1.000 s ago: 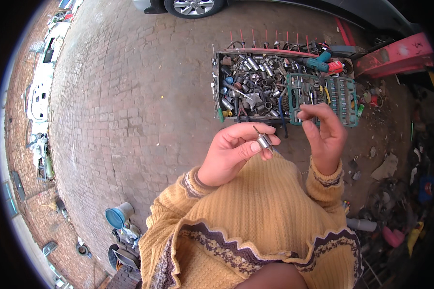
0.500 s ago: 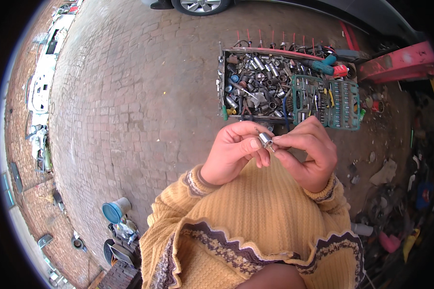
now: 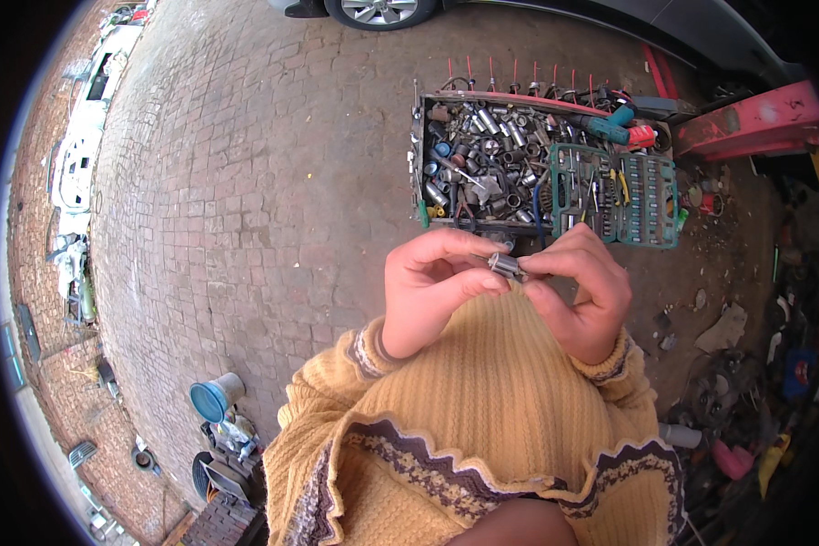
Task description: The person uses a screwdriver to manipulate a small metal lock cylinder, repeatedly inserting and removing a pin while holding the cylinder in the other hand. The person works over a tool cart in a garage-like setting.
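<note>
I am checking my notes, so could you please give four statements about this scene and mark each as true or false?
1. The metal part is between the left hand and the right hand. True.
2. The green case is closed. False: the green case lies open.
3. The bucket is on the person's right. False: the bucket is on the left.
4. A car wheel shows at the picture's upper edge. True.

The right hand (image 3: 587, 289) pinches one end of a small metal cylinder (image 3: 505, 265); the left hand (image 3: 429, 289) curves thumb and forefinger around the other. Beyond both lies a tray (image 3: 419, 159) of loose metal parts (image 3: 488, 164), with an open green case (image 3: 620, 221) beyond the right.
</note>
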### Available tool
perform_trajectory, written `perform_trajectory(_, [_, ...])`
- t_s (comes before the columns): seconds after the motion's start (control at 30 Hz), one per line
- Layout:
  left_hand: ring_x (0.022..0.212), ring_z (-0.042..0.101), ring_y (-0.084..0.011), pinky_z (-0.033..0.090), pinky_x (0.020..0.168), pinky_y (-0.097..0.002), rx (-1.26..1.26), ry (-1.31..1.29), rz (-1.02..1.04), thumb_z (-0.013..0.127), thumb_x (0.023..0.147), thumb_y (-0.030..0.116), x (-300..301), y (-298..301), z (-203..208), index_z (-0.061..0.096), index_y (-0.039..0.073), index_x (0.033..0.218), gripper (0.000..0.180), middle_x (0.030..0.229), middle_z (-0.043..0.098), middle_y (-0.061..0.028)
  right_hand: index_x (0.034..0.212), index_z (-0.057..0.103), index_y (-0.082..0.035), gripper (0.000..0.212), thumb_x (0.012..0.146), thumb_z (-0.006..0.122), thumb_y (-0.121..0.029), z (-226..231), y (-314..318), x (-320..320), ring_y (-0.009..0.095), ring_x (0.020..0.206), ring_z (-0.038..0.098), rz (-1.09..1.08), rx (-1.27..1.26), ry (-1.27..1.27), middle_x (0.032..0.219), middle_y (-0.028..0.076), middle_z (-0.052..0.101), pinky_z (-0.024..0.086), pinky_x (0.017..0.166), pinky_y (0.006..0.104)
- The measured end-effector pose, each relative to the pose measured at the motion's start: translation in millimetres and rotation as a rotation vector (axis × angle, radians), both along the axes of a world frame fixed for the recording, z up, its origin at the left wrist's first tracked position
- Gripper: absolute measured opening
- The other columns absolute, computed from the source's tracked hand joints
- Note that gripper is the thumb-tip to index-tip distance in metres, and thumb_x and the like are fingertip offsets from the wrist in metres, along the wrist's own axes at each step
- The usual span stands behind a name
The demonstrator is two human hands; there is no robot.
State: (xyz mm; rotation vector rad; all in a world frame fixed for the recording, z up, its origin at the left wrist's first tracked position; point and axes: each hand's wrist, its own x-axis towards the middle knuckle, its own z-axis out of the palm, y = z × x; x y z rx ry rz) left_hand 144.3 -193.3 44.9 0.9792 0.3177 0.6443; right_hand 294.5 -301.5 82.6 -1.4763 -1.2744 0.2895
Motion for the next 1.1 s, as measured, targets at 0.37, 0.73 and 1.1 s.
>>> perform_trajectory(0.37, [0.080, 0.062, -0.0158, 0.051, 0.069, -0.0264, 0.599, 0.093, 0.091, 0.081, 0.071, 0.002, -0.3, 8.1, 14.0, 0.073, 0.002, 0.101, 0.031, 0.091, 0.065, -0.0092, 0.082, 0.070, -0.002, 0.018, 0.067, 0.076, 0.004, -9.9, 2.3, -5.4, 0.021, 0.066, 0.059, 0.022, -0.001, 0.020, 0.073, 0.006, 0.065, 0.045, 0.061, 0.0304])
perform_trajectory(0.73, [0.079, 0.059, -0.0141, 0.049, 0.067, -0.0251, 0.689, 0.049, 0.080, 0.080, 0.071, 0.000, -0.9, 10.3, 17.3, 0.074, 0.004, 0.104, 0.033, 0.094, 0.062, -0.0062, 0.085, 0.071, -0.002, 0.021, 0.067, 0.075, 0.006, -12.4, 3.0, -7.5, 0.021, 0.066, 0.059, 0.010, 0.020, 0.012, 0.074, 0.006, 0.065, 0.045, 0.061, 0.0305])
perform_trajectory(1.1, [0.084, 0.061, -0.0164, 0.051, 0.070, -0.0261, 0.840, 0.038, 0.101, 0.076, 0.073, -0.007, -1.0, 11.9, 22.4, 0.073, 0.003, 0.107, 0.036, 0.103, 0.062, -0.0096, 0.103, 0.068, 0.004, 0.032, 0.070, 0.070, 0.004, -1.0, -3.0, -9.2, 0.024, 0.077, 0.071, 0.027, 0.005, 0.106, 0.090, 0.015, 0.071, 0.054, 0.069, 0.0296])
